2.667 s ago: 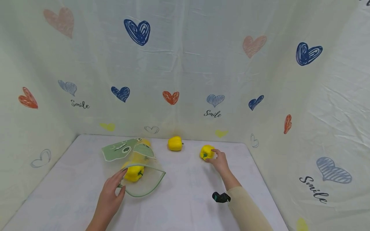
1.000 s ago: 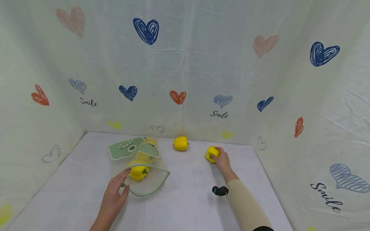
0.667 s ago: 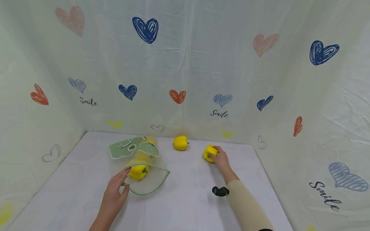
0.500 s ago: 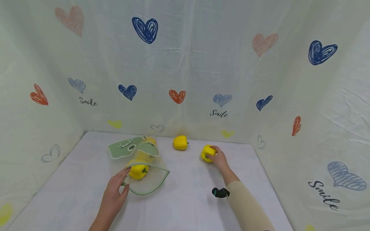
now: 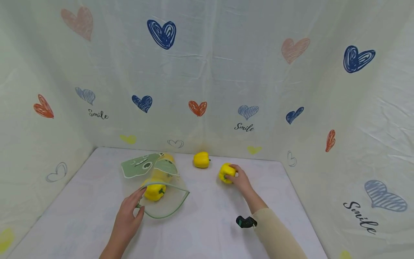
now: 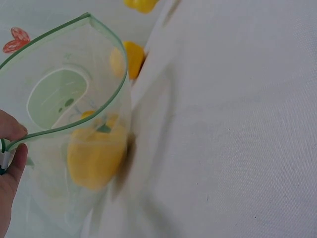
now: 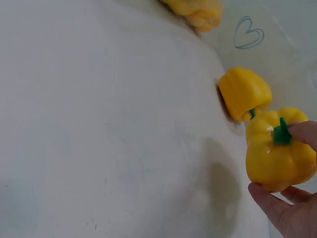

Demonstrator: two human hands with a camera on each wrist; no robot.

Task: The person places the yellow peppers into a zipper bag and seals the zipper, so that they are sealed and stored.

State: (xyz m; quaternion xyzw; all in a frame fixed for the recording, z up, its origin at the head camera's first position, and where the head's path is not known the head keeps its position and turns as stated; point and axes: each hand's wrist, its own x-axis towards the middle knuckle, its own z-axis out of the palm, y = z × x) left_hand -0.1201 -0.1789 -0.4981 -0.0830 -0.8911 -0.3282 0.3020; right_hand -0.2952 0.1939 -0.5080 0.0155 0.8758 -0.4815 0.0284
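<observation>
We start with the hard-to-read corner: the green-edged bag (image 5: 166,166) is see-through but milky, and its green print masks part of what lies beneath. The nearest pepper (image 5: 155,192) shows at the mouth; the middle pepper (image 5: 161,176) is a pale yellow shape through the film; the rearmost pepper (image 5: 168,157) is half veiled, and whether it sits fully inside I can't tell. The left wrist view crops the left hand (image 5: 127,212) at its edge, while the right wrist view cuts into the right hand (image 5: 242,180) and blurs the yellow shapes along its top.

Count them up: two hands, one bag, five yellow peppers. That's three at the bag, one loose pepper (image 5: 201,160) at the back of the surface (image 5: 200,216), and one held pepper (image 5: 226,174).

Now the fingers! The right fingers (image 7: 267,201) are gripping the held pepper between them, one tip right by the green stem (image 7: 282,135), another against the opposite side, the shadow falling apart from it on the surface. It sits well to the right of the bag, with the loose pepper farther back and to its left. Over on the left, thumb and finger pinch the bag's rim, the mouth gaping, the nearest pepper just beyond those fingertips.
</observation>
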